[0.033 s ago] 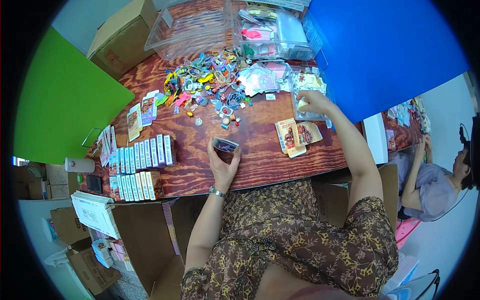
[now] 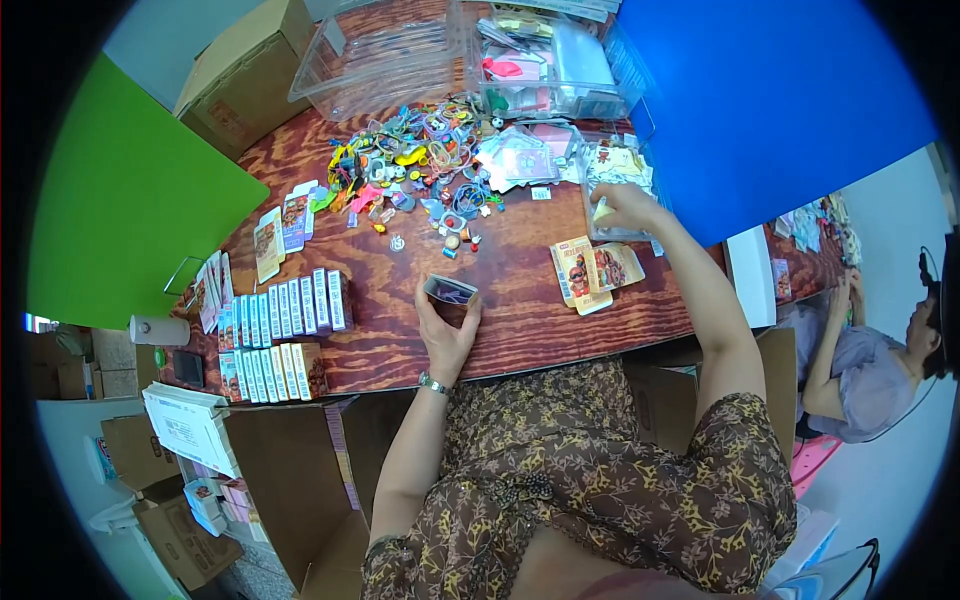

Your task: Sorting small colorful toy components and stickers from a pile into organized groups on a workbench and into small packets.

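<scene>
My left hand is wrapped around a small open-topped cardboard box, held upright near the table's front edge. Something purple shows inside the box. Over a clear plastic bin at the right, my right hand has its fingers closed on a small pale yellow piece; its exact kind cannot be made out. White and yellow printed papers lie in that bin beyond the hand. Between my hands, flattened orange printed boxes rest on the table.
Two rows of small filled boxes stand at the left. A heap of colourful trinkets covers the far middle, beside loose cards. Clear bins stand behind. Green and blue panels flank the table; a person sits at right.
My right hand has shifted very slightly at the clear bin, with the pale yellow piece still in its fingers. My left hand and its box have not moved.
</scene>
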The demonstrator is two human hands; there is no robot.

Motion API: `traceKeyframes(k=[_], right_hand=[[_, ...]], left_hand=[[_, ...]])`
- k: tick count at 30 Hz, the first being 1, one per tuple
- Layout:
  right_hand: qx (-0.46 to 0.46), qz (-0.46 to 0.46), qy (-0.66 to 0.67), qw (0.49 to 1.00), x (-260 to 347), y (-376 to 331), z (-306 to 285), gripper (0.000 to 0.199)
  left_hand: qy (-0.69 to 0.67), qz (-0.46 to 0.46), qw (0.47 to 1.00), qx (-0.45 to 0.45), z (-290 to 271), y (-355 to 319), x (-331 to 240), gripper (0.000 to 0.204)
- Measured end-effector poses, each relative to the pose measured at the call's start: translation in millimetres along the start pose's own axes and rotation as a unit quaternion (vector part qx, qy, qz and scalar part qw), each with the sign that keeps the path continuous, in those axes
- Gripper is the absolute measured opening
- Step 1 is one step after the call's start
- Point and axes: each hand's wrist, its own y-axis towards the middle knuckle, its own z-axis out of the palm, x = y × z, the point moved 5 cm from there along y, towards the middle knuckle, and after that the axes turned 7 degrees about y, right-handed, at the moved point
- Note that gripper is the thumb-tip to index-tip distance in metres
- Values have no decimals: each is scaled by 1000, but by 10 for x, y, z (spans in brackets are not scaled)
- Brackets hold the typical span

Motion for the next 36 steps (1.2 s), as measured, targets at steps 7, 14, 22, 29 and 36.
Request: traceKeyframes(k=[7, 14, 22, 29, 36], right_hand=[[-43, 34, -68, 996, 86, -28, 151, 30], [-131, 1, 146, 981, -117, -86, -115, 21], [-158, 77, 9, 984, 18, -180, -444, 17], [-80, 137, -273, 949, 349, -96, -635, 19], [-152, 115, -126, 973, 302, -35, -647, 18]], left_hand=[[8, 9, 1000, -11, -26, -4, -38, 89], [18, 26, 999, -24, -82, 17, -148, 86], [16, 31, 999, -40, -79, 26, -137, 85], [11, 42, 999, -23, -73, 124, -233, 81], [6, 48, 998, -30, -90, 103, -219, 83]])
